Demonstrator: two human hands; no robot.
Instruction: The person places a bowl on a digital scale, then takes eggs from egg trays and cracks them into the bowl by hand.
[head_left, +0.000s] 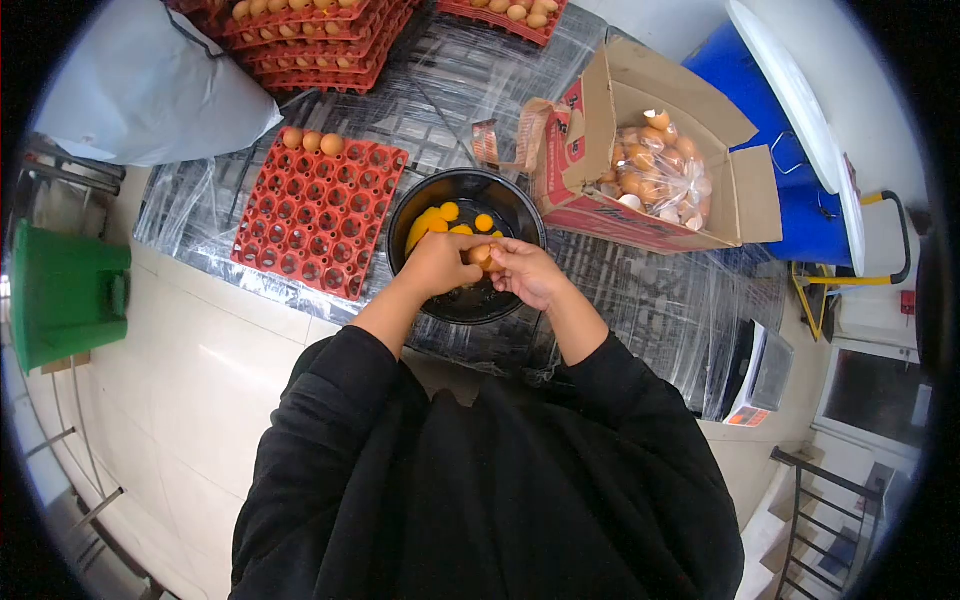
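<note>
Over a black bowl [405, 205] holding several yellow yolks [449, 211], both my hands meet on one brown egg [484, 257]. My left hand [440, 262] has its fingers closed on the egg from the left, and my right hand [529, 272] grips it from the right. Whether the shell is cracked is too small to tell. Left of the bowl lies a red egg tray [318, 205] with three brown eggs [312, 141] in its top row. To the right, an open cardboard box [590, 215] contains eggshells [655, 165] and clear plastic.
Stacked red trays of eggs [310, 50] stand at the back left beside a grey-white bag [150, 90]. Another tray stack [510, 20] is at the back. A blue barrel [740, 90] stands behind the box, a green bin [70, 295] at far left. Plastic film covers the table [640, 310].
</note>
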